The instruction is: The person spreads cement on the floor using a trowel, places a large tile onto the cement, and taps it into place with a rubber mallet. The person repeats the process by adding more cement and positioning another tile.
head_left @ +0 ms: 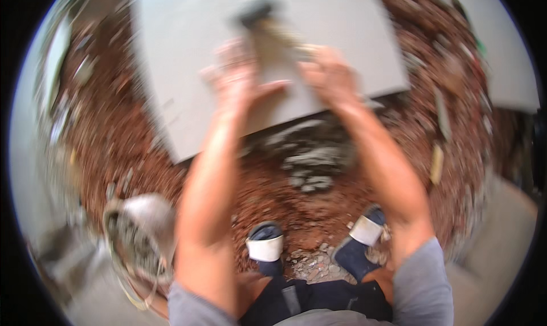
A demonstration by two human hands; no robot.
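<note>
Spreading to both sides of the work area, reddish-brown soil (259, 198) strewn with pale rubble surrounds a large pale slab (188, 35) that dominates the upper centre of the view. The slab is light grey to almost white, smooth and flat, with straight edges and sharp near corners; a faint thin mark shows close to its left edge, and its far side runs out of view. Dark shadow lines its near edge. A second pale slab (504, 52) lies well apart at upper right. At lower left, near the left forearm, a bucket (152, 207) holds grey, lumpy material. A rough grey patch of mortar-like material (319, 155) shows just beyond the slab's near edge, between the forearms. Above the slab is a mallet (279, 32), its blunt head black and its straight handle a light, wood-like tan, all softened by motion blur; whether the head touches the surface cannot be told. The right hand (330, 75) clasps the handle's near end, fingers curled around it. Beside it, the left hand (236, 69) is palm down over the slab, fingers extended, thumb stretched toward the right hand, gripping nothing.
</note>
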